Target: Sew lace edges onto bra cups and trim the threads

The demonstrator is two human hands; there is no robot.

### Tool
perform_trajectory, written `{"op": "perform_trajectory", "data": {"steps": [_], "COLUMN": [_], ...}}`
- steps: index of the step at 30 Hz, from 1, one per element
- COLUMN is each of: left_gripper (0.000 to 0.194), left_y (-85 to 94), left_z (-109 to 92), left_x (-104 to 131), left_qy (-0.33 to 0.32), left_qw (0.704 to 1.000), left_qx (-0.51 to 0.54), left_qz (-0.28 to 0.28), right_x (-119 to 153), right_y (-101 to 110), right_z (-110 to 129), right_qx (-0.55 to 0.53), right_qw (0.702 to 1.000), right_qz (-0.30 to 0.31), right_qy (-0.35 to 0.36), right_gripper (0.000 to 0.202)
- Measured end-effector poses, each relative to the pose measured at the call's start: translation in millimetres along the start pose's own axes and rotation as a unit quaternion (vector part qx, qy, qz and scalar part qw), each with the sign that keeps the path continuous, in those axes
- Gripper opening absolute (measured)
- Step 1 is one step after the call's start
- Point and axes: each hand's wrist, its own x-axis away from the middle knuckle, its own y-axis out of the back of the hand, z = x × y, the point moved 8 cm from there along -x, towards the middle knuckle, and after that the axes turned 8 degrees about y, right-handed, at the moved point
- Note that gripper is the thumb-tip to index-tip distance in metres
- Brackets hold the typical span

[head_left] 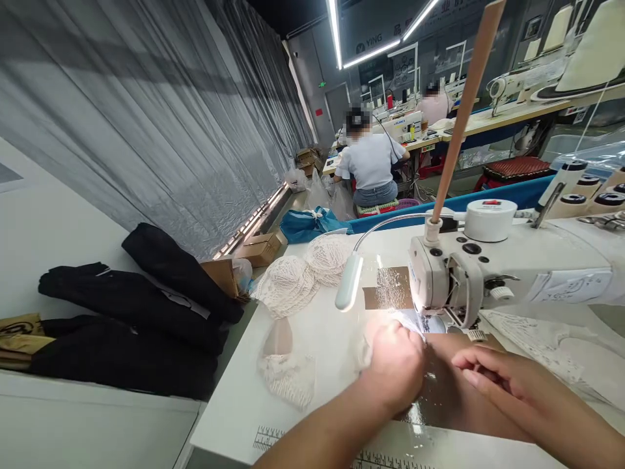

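A white sewing machine (517, 267) stands on the right of the white table (234, 397). My left hand (398, 358) is closed just left of the needle area, on white fabric (364, 348) under bright light. My right hand (493, 374) lies to the right over a brown surface, its fingers curled together; I cannot make out anything between them. A lamp head (349, 281) hangs above and left of my left hand. A beige and white lace cup piece (288, 368) lies to the left. Lace fabric (541, 342) rests at the right, behind my right hand.
Two stacks of white lace pieces (286, 286) sit at the table's far left corner. Dark clothes (131, 326) and a cardboard box (261, 249) are on the left. Thread cones (569, 179) stand at the right. A person (372, 159) sits at another machine ahead.
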Motion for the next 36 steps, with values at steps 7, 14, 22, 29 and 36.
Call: {"op": "perform_trajectory", "data": {"steps": [7,14,22,29,36], "left_gripper": [0.012,0.022,0.024,0.025,0.027], "left_y": [-15.6,1.9,-10.7,-18.0,-17.7], "left_z": [-36,-3,5,17,22], "left_x": [14,7,-8,-22,-22], "left_qy": [-0.06,-0.068,-0.122,-0.165,-0.185], "left_qw": [0.995,0.987,0.986,0.98,0.976], "left_qx": [-0.071,0.128,0.116,0.111,0.11], "left_qz": [0.041,0.062,0.014,0.007,-0.01], "right_x": [-15,-3,-14,-23,-21], "right_y": [-36,-50,-44,-37,-43], "right_z": [-4,0,8,18,15], "right_qx": [0.161,0.297,0.388,0.389,0.408], "right_qw": [0.977,0.931,0.9,0.9,0.893], "right_qz": [0.096,0.012,-0.051,-0.092,-0.084], "right_qy": [0.102,0.21,0.194,0.175,0.173], "right_gripper": [0.032,0.041,0.055,0.06,0.062]}}
